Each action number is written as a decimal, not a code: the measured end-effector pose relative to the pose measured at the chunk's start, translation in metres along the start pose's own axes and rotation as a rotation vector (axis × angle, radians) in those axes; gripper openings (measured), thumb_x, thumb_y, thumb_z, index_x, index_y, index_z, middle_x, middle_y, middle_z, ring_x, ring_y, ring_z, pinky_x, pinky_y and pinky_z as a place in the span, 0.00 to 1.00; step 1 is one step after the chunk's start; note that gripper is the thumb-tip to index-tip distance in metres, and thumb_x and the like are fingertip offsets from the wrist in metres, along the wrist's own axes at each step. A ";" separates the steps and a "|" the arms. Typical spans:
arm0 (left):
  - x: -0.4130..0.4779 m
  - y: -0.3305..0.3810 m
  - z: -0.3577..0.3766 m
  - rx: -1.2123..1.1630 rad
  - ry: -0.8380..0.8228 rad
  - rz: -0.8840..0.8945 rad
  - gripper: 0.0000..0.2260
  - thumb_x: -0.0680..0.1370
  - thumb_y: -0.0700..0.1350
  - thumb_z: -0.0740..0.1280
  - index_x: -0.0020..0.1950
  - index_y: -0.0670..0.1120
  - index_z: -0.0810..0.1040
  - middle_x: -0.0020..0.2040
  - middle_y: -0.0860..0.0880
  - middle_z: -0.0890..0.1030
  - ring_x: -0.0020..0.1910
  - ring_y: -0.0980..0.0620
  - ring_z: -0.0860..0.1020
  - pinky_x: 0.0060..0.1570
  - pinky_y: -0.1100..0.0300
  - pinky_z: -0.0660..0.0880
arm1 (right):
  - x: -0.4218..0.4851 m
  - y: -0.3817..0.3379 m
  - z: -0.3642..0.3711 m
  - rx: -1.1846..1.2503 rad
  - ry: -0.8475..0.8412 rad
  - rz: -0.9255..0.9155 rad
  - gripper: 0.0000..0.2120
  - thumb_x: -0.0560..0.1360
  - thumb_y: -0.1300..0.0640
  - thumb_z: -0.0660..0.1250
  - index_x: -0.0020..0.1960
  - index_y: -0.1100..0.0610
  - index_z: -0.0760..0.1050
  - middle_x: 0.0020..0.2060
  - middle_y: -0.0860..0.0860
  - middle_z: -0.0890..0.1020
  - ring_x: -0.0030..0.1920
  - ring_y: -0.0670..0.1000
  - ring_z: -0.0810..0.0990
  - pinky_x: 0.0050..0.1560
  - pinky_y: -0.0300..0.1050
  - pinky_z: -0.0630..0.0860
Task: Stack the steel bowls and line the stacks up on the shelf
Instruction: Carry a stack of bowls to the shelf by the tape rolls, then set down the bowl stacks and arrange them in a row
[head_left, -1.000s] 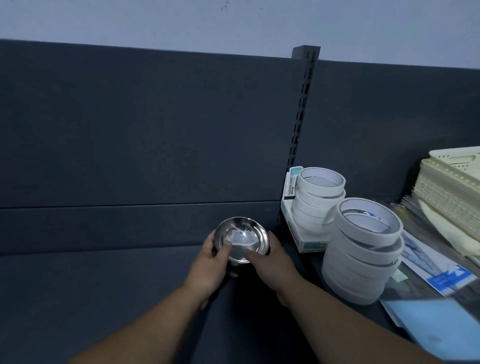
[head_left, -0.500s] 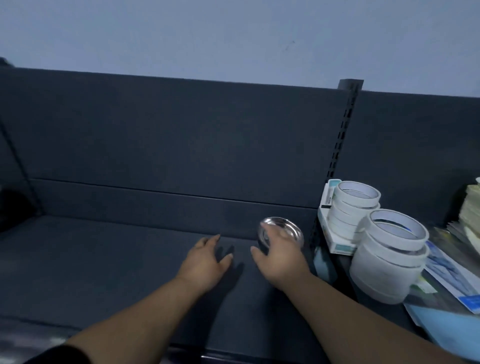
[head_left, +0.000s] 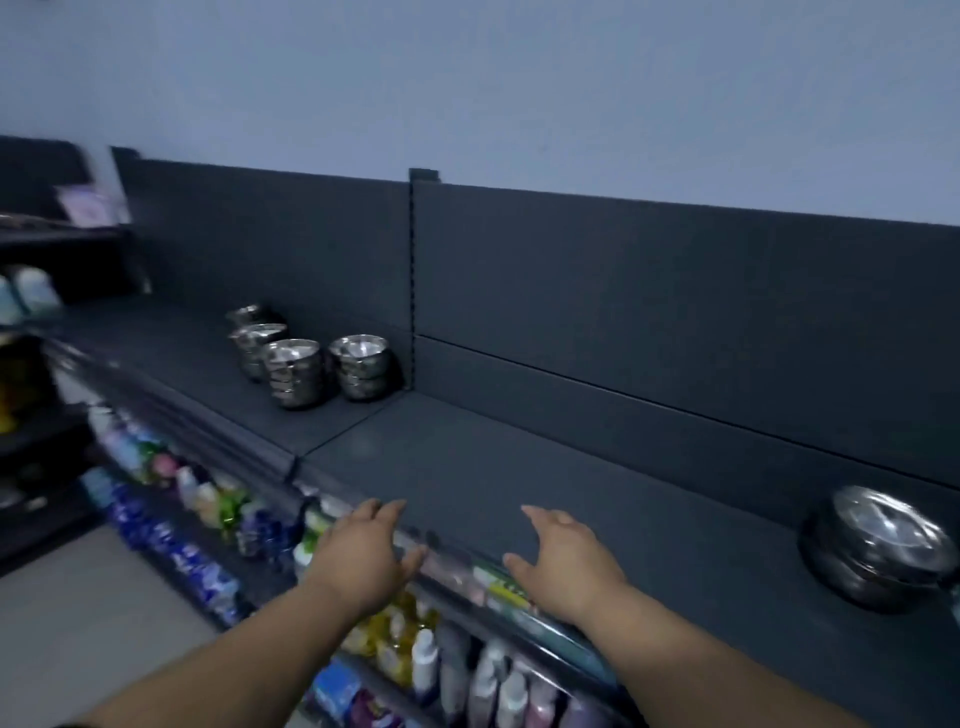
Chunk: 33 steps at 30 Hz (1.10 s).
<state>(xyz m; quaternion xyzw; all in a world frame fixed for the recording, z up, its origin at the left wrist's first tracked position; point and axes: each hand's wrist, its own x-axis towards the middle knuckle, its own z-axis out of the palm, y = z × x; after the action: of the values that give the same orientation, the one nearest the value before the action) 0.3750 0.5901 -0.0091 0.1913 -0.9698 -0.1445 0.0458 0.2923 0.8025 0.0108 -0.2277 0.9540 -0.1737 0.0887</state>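
Holding the left hand (head_left: 363, 556) out over the front edge of the shelf (head_left: 519, 467), palm down, fingers spread and relaxed, gripping nothing. Holding the right hand (head_left: 566, 564) near it, a little further in over the dark shelf top, likewise palm down with fingers splayed wide and nothing in it; not being able to tell whether either palm is touching the surface.

Looking left along the shelf at four stacks of steel bowls (head_left: 293, 371) standing close together in a row on the neighbouring section, the rightmost stack sitting just beside the slotted upright (head_left: 413, 280) and near the back panel (head_left: 623, 291).

Catching another steel bowl (head_left: 878, 551) far to the right, resting on the same shelf section as the hands and well apart from both hands and from the stacks; not being able to tell whether more bowls are nested under it.

Glimpsing blurred bottles (head_left: 421, 654) crowding the lower shelves (head_left: 462, 618) beneath the hands.
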 end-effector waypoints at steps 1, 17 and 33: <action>-0.004 -0.032 -0.011 0.011 0.018 -0.029 0.33 0.75 0.65 0.59 0.77 0.53 0.58 0.76 0.48 0.63 0.72 0.47 0.65 0.69 0.54 0.65 | 0.006 -0.030 0.012 -0.004 -0.019 -0.027 0.34 0.76 0.40 0.61 0.78 0.48 0.54 0.74 0.50 0.63 0.73 0.54 0.63 0.71 0.49 0.64; 0.031 -0.341 -0.086 -0.008 0.043 -0.377 0.31 0.77 0.61 0.60 0.77 0.52 0.57 0.76 0.48 0.61 0.72 0.47 0.65 0.68 0.53 0.67 | 0.148 -0.322 0.134 0.045 -0.146 -0.308 0.31 0.78 0.41 0.60 0.77 0.48 0.56 0.75 0.48 0.62 0.72 0.52 0.65 0.68 0.49 0.68; 0.313 -0.359 -0.076 -0.274 -0.019 -0.113 0.38 0.73 0.62 0.67 0.78 0.52 0.55 0.75 0.50 0.62 0.73 0.51 0.63 0.70 0.61 0.62 | 0.384 -0.300 0.139 0.307 0.013 0.041 0.39 0.71 0.47 0.72 0.75 0.56 0.58 0.70 0.54 0.71 0.68 0.53 0.70 0.66 0.41 0.67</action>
<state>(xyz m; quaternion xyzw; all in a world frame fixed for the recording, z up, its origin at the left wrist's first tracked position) 0.2256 0.1318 -0.0327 0.2362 -0.9290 -0.2797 0.0543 0.1101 0.3324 -0.0411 -0.1906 0.9212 -0.3174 0.1197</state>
